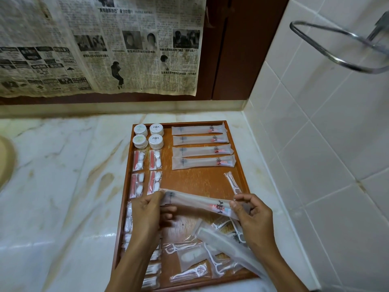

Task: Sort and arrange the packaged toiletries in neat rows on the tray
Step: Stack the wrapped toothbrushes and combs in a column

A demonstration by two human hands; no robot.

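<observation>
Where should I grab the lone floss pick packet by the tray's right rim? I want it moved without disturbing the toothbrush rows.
Pinch the floss pick packet at its near end, coming from above: it lies flat, slanting beside the tray rim.

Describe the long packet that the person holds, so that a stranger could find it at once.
Start at the brown wooden tray on the marble counter. Four long frosted toothbrush packets lie in a row at its far right. The fifth such packet alone hangs above the tray, slanted, pinched between the left hand and right hand.
</observation>
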